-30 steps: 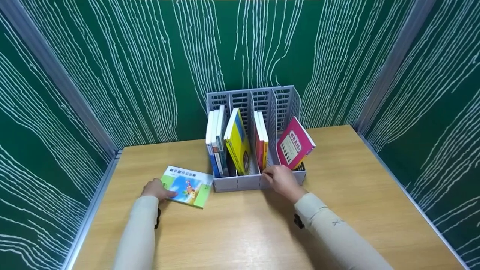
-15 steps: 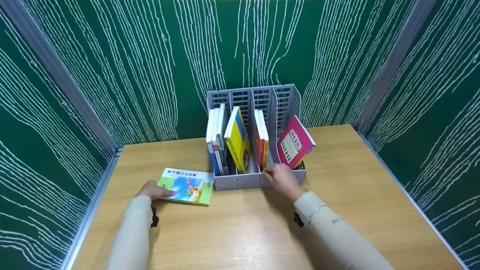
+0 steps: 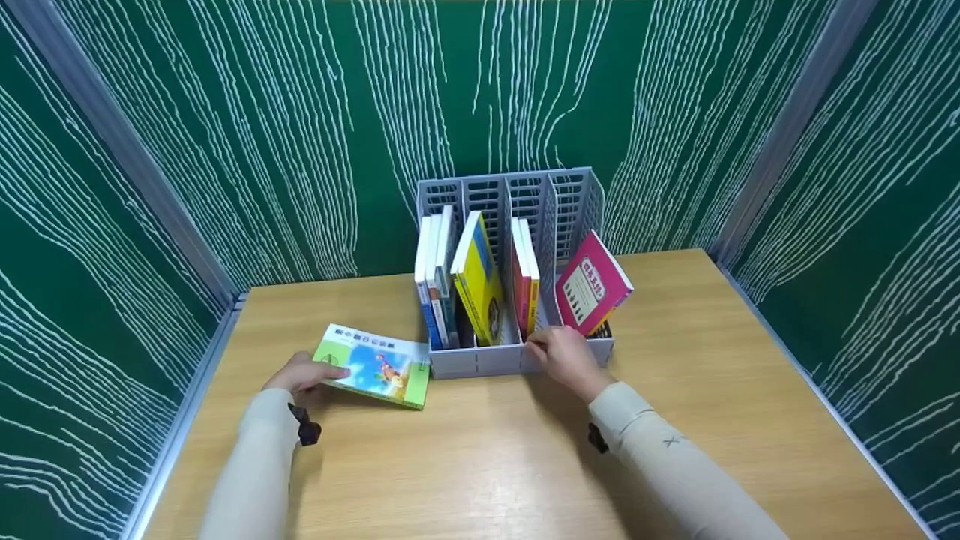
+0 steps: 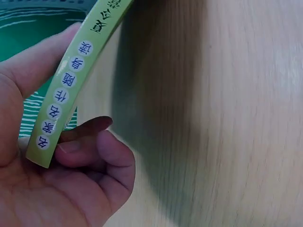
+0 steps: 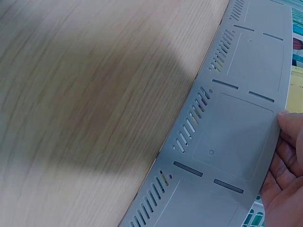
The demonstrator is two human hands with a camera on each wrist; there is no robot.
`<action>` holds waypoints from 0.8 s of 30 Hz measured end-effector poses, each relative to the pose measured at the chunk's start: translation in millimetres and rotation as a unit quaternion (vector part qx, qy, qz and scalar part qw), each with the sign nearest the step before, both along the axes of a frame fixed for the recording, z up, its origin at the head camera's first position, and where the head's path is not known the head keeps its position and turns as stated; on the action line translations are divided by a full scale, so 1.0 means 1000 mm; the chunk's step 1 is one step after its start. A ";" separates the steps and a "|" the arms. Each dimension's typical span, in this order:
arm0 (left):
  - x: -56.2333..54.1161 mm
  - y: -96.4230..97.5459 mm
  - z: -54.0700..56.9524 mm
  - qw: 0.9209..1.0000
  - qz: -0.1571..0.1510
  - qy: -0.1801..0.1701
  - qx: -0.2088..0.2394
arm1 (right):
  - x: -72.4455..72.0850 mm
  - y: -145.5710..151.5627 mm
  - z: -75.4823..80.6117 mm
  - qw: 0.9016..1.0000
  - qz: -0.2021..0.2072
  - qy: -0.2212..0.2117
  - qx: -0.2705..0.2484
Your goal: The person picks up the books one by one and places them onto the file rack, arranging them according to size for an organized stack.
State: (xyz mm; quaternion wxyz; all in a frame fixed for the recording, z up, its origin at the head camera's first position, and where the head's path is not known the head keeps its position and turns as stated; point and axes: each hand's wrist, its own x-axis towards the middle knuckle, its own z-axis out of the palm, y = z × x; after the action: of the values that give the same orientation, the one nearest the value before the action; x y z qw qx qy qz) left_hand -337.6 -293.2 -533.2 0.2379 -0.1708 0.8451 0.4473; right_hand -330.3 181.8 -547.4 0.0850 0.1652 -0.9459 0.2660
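My left hand grips a green and white book with a blue picture on its cover, thumb on top and fingers curled beneath. In the left wrist view the book's light green spine lies between thumb and fingers, tilted off the wood. The book's right edge reaches the left front corner of a grey file organizer. My right hand pinches the organizer's front lip; in the right wrist view the right hand has its thumb at the panel's top edge.
In the organizer stand several white-edged books at left, a yellow book, red and yellow books, and a leaning magenta book. Green walls with white lines surround the wooden table.
My left hand has shifted slightly left and up, and its grip has raised the book's left side off the table. My right hand stays at the organizer's front lip.
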 end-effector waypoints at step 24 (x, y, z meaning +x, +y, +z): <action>0.008 0.040 0.041 0.983 0.060 0.123 0.119 | -0.001 -0.001 0.000 1.000 -0.005 -0.011 0.001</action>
State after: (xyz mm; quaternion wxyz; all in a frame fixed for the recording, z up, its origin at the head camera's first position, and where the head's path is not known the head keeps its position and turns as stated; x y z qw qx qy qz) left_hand -329.7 -253.5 -492.2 0.1233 -0.1351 0.7969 0.5758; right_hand -331.2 180.9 -547.3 0.0753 0.1576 -0.9478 0.2669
